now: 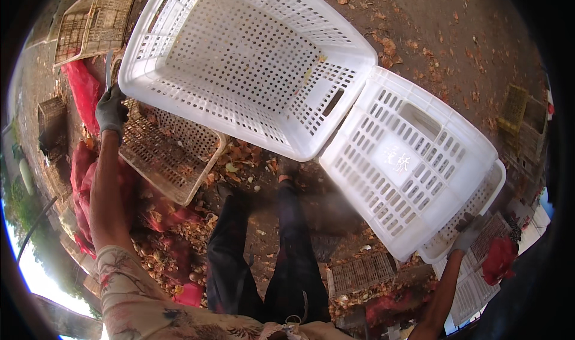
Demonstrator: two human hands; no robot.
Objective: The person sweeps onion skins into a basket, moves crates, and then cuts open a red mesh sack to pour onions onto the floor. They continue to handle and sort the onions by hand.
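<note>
My left hand [111, 113], in a grey glove, is closed around a knife [108, 70] with its blade pointing up. It is beside the left corner of a large white plastic crate [238, 48], whose perforated inside faces me; whether it touches the crate is unclear. Against that crate's right end is a second white slotted crate [400, 156] with writing on its end wall. A white crate rim [496, 192] shows beyond its lower right end. My right hand [467, 234], also gloved, grips this rim at far right.
A dirty, pale crate [179, 160] lies on the ground at left, near red mesh sacks [85, 174] and scattered onions and skins [188, 245]. More worn crates stand at upper left [96, 23] and far right [516, 115]. Another crate [359, 275] lies right of my legs.
</note>
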